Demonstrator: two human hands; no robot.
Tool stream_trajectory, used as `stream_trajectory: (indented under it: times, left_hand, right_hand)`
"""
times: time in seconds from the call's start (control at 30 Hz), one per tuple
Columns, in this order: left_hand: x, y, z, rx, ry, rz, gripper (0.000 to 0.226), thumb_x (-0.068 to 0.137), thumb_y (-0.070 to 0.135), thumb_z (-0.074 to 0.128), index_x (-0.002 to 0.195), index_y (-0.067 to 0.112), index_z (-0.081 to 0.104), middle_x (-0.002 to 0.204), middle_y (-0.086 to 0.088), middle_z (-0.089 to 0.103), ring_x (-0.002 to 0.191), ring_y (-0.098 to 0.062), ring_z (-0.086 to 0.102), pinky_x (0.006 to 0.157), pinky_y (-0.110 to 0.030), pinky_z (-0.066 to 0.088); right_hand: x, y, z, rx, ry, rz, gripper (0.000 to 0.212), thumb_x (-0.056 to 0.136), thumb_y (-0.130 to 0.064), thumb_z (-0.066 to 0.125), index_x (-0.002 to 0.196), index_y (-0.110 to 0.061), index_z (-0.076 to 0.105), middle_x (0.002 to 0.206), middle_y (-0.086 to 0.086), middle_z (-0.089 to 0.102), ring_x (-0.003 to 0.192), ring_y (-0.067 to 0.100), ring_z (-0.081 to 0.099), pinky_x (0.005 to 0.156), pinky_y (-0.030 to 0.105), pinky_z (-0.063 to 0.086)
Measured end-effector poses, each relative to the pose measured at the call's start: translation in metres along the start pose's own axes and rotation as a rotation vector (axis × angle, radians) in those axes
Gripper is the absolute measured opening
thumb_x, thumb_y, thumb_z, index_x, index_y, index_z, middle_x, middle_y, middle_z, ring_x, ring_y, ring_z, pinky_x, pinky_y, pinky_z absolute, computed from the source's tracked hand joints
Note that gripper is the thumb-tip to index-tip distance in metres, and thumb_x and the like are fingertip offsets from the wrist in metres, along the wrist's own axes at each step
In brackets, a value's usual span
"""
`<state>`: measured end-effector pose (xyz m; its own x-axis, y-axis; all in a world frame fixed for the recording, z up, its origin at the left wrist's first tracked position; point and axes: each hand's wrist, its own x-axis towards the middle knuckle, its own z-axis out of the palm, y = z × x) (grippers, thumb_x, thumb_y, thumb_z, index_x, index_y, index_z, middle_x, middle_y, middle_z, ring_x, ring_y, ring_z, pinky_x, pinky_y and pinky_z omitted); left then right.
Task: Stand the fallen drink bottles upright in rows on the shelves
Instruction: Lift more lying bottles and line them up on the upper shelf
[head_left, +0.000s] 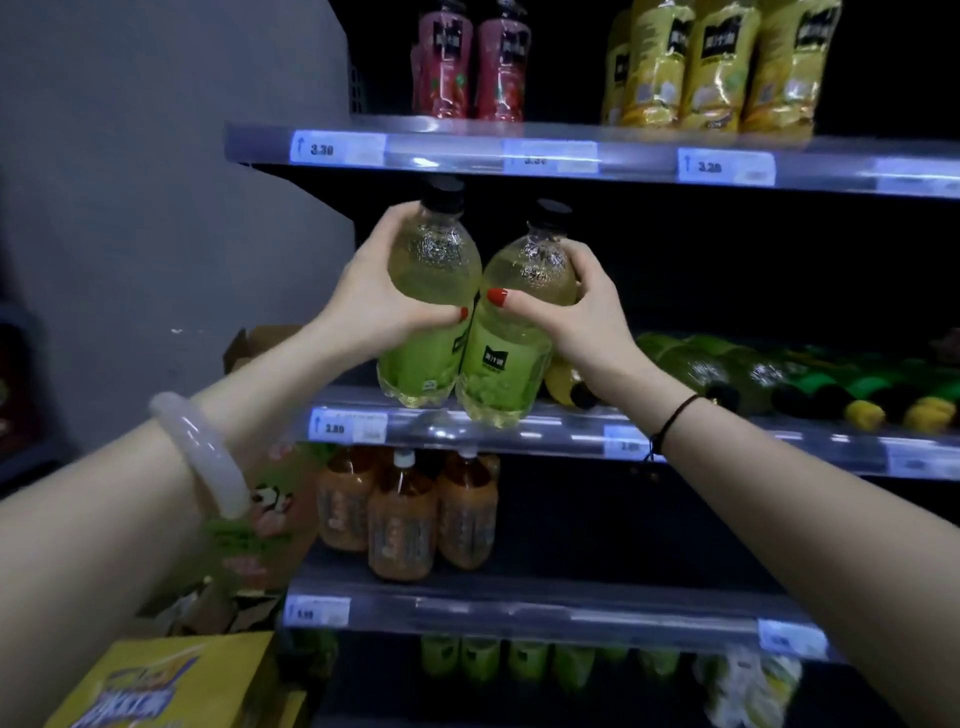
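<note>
We face a dim shop cooler beside a grey wall (156, 182), its shelves edged with clear rails carrying price tags (348, 427). At the left front of the middle shelf (519, 428) two matching bottles are held side by side, touching at their widest part. The left bottle (434, 275) and the right bottle (506, 364) are clear plastic with black caps, pale yellow-green drink, a green label round the lower half and a lobed base. Both are nearly upright, necks leaning slightly apart. Their bases sit at the shelf's front rail, though we cannot tell whether they rest on it. The left hand (374, 291) has its fingers clamped round the left bottle's shoulder, red-nailed thumb across the front. The right hand (576, 317) grips the right bottle the same way. To the right, on the same shelf, more green and yellow bottles (727, 371) lie fallen on their sides, caps toward us. Red bottles (470, 67) and yellow bottles (717, 67) stand on the shelf above, and orange-brown bottles (405, 514) on the shelf below.
</note>
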<state>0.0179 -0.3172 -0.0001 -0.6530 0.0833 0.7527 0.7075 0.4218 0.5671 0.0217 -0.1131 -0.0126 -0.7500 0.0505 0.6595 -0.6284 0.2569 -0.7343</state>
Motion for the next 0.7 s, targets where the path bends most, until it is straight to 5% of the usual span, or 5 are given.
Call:
stream_trajectory:
  times: [0.1,0.27,0.37,0.43,0.7]
  left_hand:
    - [-0.028,0.019,0.022,-0.03,-0.074,-0.061,0.082,0.057,0.015,0.087,0.127,0.026,0.046,0.117,0.017,0.057,0.098,0.019,0.052,0.084,-0.002,0.038]
    - [-0.093,0.026,0.074,-0.055,-0.16,-0.281,0.078,0.052,0.024,0.088,0.119,0.029,0.048,0.111,0.012,0.061,0.098,-0.004,0.061,0.07,-0.02,0.05]
    - [-0.134,0.023,0.105,-0.069,-0.238,-0.392,0.08,0.049,0.025,0.089,0.116,0.029,0.044,0.106,0.014,0.059,0.095,-0.001,0.06,0.068,-0.01,0.047]
    - [-0.158,0.017,0.12,-0.06,-0.308,-0.438,0.081,0.049,0.027,0.088,0.115,0.032,0.041,0.103,0.018,0.057,0.092,0.004,0.058,0.063,-0.007,0.043]
    - [-0.245,-0.051,0.184,-0.012,-0.429,-0.559,0.086,0.055,0.02,0.088,0.118,0.035,0.031,0.116,0.003,0.055,0.103,-0.014,0.058,0.081,-0.024,0.049]
  right_hand:
    - [-0.033,0.007,-0.033,0.001,-0.04,0.084,0.089,0.051,-0.05,0.087,0.127,-0.019,0.051,0.128,0.006,0.06,0.12,0.024,0.056,0.101,0.047,0.046]
    - [-0.095,0.031,-0.082,-0.073,-0.096,0.217,0.091,0.053,-0.052,0.086,0.13,-0.024,0.047,0.134,0.001,0.053,0.123,0.02,0.051,0.103,0.043,0.044]
    - [-0.13,0.05,-0.103,-0.082,-0.129,0.292,0.08,0.056,-0.048,0.087,0.122,-0.029,0.046,0.128,-0.011,0.049,0.118,0.012,0.049,0.091,0.026,0.045]
    - [-0.15,0.066,-0.111,-0.062,-0.146,0.337,0.079,0.054,-0.045,0.088,0.119,-0.026,0.047,0.125,-0.005,0.055,0.115,0.017,0.055,0.09,0.033,0.05]
    - [-0.231,0.164,-0.11,-0.05,-0.194,0.415,0.067,0.056,-0.031,0.09,0.105,-0.031,0.044,0.106,-0.007,0.062,0.092,0.006,0.064,0.073,0.015,0.05]
